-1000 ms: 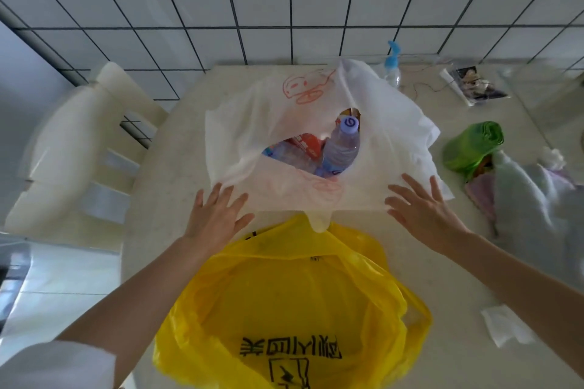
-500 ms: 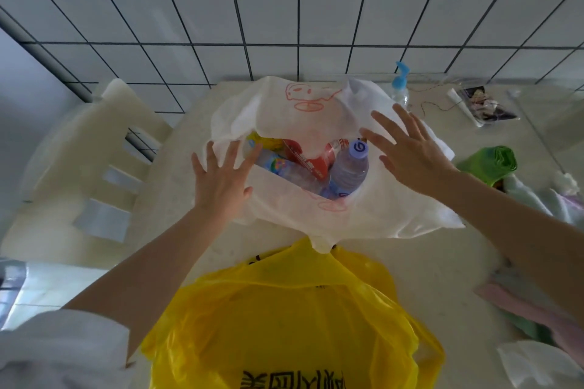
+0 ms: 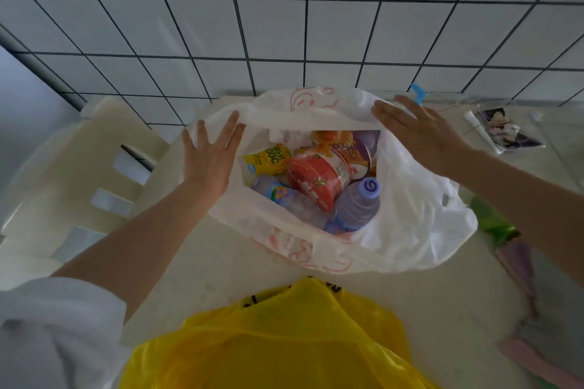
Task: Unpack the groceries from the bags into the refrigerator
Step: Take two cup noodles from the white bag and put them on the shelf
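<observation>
A white plastic bag (image 3: pixel 410 230) with red drawings lies on the table, its mouth spread wide. Inside I see a water bottle with a purple cap (image 3: pixel 358 204), a red-lidded cup (image 3: pixel 311 178), a yellow packet (image 3: pixel 271 159) and a second clear bottle (image 3: pixel 284 196). My left hand (image 3: pixel 210 156) lies flat on the bag's left rim with fingers apart. My right hand (image 3: pixel 423 133) rests flat on the far right rim, fingers spread too. Neither hand holds an item. A yellow plastic bag (image 3: pixel 284 344) sits at the near edge of the table.
The beige table (image 3: pixel 205 262) stands against a white tiled wall. A cream plastic chair (image 3: pixel 79 183) is at the left. At the right lie a green roll (image 3: pixel 493 221), pale cloths (image 3: pixel 521 268), a photo packet (image 3: pixel 502 129) and a blue-topped spray bottle (image 3: pixel 417 91).
Both hands moved away from me to the white bag's far rim and spread its mouth wider, so more items inside show. The camera leaned forward over the bag.
</observation>
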